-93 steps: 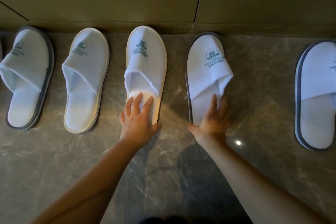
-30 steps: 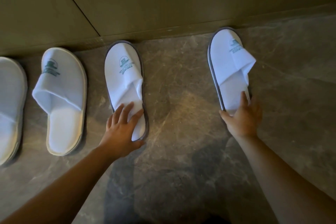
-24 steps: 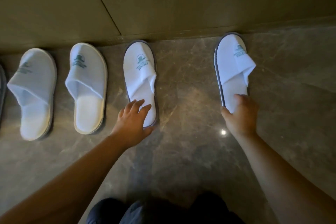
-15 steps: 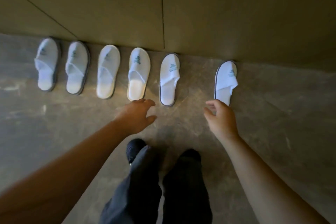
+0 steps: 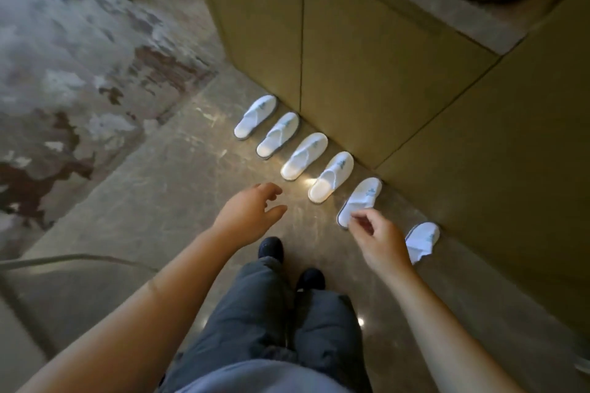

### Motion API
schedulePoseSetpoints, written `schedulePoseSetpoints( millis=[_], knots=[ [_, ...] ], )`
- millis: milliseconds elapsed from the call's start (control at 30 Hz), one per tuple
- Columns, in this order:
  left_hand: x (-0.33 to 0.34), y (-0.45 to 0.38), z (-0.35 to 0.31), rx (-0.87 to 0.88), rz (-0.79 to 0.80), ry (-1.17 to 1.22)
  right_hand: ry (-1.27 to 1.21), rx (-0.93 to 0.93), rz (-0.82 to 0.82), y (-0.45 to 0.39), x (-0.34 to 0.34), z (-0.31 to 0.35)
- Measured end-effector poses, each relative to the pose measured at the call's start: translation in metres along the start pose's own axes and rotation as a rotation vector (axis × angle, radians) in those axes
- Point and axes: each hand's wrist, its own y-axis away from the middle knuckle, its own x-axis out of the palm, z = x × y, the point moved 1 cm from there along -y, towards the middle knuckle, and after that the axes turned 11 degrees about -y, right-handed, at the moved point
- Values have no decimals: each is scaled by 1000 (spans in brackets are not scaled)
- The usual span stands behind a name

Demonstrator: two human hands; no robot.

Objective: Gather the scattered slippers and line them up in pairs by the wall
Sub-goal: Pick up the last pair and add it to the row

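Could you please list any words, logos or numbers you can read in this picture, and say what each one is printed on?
None can be read.
Each white slipper bears a teal mark on its upper: too small and blurred to read.
Wall panels: no text.

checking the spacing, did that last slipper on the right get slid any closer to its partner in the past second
No. The last slipper keeps its toe at the wall, with the same wide gap to its partner. Both hands have lifted off.
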Motion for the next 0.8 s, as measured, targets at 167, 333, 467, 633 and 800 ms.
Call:
schedulePoseSetpoints(
  millis=[167,333,467,633,800],
  knots=[
    [-34,46,69,-216,-163,176,44,-130,179,-18,67,77],
    [-68,71,159,-435,-328,255,102,-329,352,-65,168,163],
    [-97,76,241,-560,-407,346,99,-347,459,-97,265,212],
    [-164,56,334,-573,-445,365,96,-273,502,-132,361,255],
    [-251,-2,402,-537,-512,387,133,-253,496,-174,408,280]
  ],
)
